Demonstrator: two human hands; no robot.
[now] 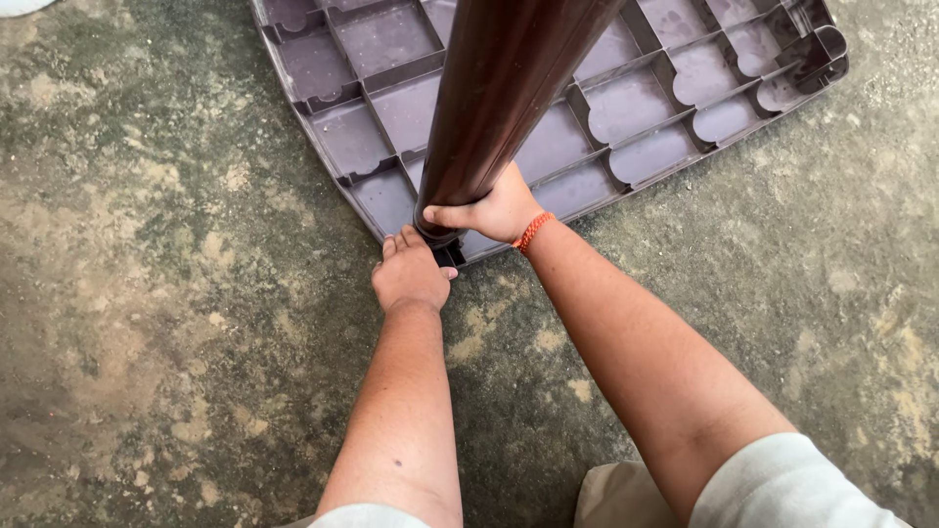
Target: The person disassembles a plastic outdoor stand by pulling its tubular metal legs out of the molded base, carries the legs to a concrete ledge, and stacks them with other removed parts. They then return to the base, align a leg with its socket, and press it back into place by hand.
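Note:
A brown plastic tabletop (626,108) lies upside down on the concrete floor, its ribbed underside facing up. A dark brown tubular leg (499,88) stands in the near corner socket and rises toward the camera. My right hand (494,210), with an orange thread bracelet at the wrist, is wrapped around the bottom of the leg. My left hand (409,274) rests fingers-forward on the floor, touching the tabletop's near corner edge just below the leg's base. The leg's foot and the socket are partly hidden by my hands.
Mottled grey concrete floor (166,293) surrounds the tabletop on the left, right and near sides. A pale object shows at the top left corner (20,5). My knees in beige cloth sit at the bottom edge.

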